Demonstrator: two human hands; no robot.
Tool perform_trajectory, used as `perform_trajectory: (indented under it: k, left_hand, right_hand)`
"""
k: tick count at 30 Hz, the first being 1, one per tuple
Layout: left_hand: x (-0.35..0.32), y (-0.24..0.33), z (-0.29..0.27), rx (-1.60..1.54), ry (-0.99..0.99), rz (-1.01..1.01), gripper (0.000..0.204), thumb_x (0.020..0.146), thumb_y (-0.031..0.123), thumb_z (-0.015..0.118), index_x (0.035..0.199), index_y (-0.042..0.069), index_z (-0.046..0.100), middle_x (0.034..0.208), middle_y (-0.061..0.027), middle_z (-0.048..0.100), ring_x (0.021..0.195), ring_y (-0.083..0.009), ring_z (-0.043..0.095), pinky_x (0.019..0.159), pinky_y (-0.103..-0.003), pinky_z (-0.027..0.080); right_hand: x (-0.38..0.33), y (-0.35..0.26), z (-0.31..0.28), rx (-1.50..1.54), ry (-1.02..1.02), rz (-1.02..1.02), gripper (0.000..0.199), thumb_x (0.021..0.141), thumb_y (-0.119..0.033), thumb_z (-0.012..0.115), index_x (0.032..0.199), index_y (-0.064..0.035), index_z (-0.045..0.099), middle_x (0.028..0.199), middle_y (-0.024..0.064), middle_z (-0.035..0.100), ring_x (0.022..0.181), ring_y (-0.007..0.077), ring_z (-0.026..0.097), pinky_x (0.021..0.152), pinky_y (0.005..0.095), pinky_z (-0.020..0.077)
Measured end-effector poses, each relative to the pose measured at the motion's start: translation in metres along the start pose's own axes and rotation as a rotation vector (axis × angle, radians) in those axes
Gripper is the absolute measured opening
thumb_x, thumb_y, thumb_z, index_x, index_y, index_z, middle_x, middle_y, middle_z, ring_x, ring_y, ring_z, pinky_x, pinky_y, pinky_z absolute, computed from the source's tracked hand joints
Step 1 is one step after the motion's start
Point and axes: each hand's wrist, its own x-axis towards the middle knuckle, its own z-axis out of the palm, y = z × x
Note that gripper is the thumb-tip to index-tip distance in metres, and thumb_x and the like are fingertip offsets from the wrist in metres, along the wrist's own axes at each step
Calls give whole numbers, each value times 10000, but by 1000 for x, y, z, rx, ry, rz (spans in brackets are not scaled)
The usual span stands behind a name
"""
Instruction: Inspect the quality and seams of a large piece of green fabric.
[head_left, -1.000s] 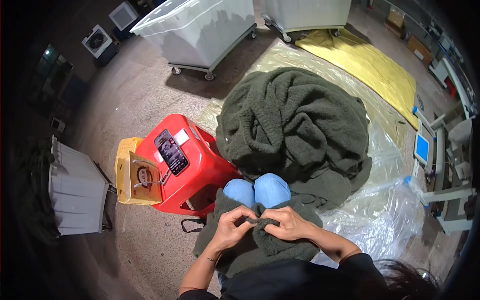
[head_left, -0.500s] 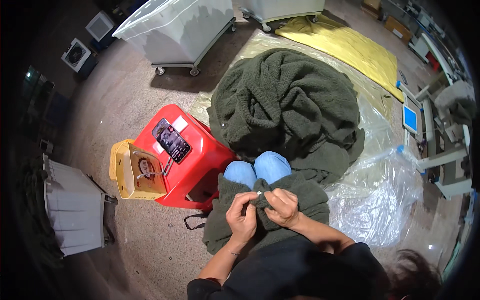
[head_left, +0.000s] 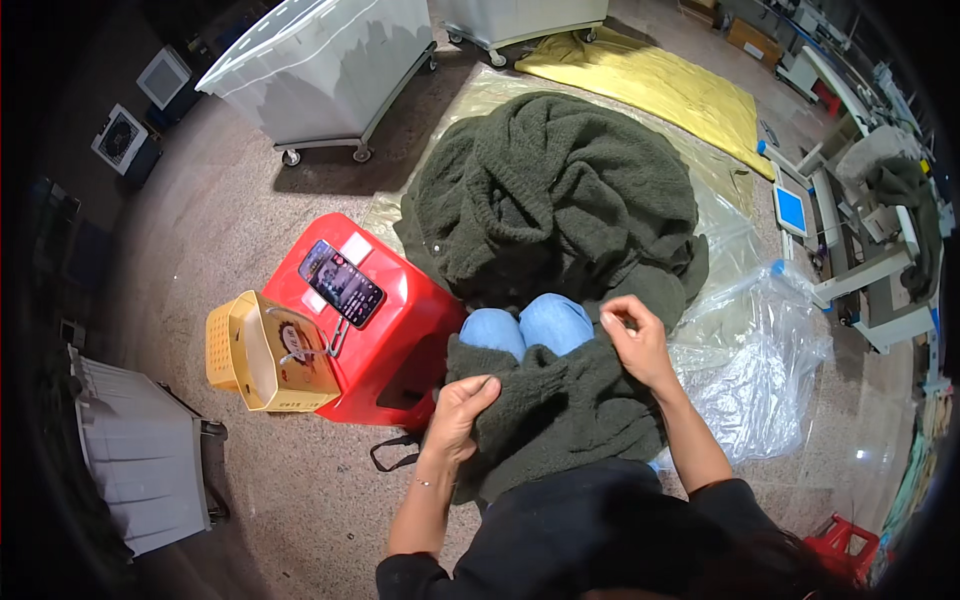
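Note:
A dark green fleecy cloth (head_left: 560, 420) lies across my lap, below my knees in blue jeans. My left hand (head_left: 460, 412) is closed on the cloth's left edge, thumb on top. Raised over the right side of the cloth, my right hand (head_left: 638, 342) has its thumb and forefinger pinched together; anything between them is too small to make out. Beyond my knees rises a big heap of the same green fleece (head_left: 560, 190), with a small pale spot (head_left: 437, 248) at its left side.
At my left stands a red plastic stool (head_left: 400, 330) bearing a phone (head_left: 341, 283), scissors-like metal handles (head_left: 340, 335) and a yellow paper bag (head_left: 300, 365). Clear plastic sheeting (head_left: 750, 370) and a yellow sheet (head_left: 650, 85) cover floor. Wheeled grey bins (head_left: 320, 80) stand beyond; machines line the right.
My hands, which were together on the cloth at a small shiny spot, have parted. The left went down to the cloth's edge; the right lifted up and to the right.

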Motion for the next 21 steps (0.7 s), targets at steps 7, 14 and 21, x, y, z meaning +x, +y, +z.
perform_trajectory:
  k: [7,14,21]
  left_hand:
    - [23,38,86,-54,-22,114,170,926,164,623,948,-1,652,840,-16,660,736,-53,579,674,-202,464]
    - [11,80,148,171,-337,135,123,836,2,686,952,-26,655,899,-55,674,806,-84,625,736,-222,516]
    - [50,1,107,30,-21,-68,116,818,-7,677,932,-14,654,849,-40,671,725,-76,618,672,-206,503]
  right_hand:
    - [20,-65,13,37,-536,-500,295,902,-274,641,1058,-24,635,978,117,638,937,225,624,785,308,481]
    - [-4,-106,-60,223,-267,-462,47,846,-36,643,823,2,629,644,41,580,555,87,530,509,263,388]
    - [5,-22,-22,147,-397,-93,171,869,-172,636,855,-8,590,646,45,566,574,93,520,525,288,395]
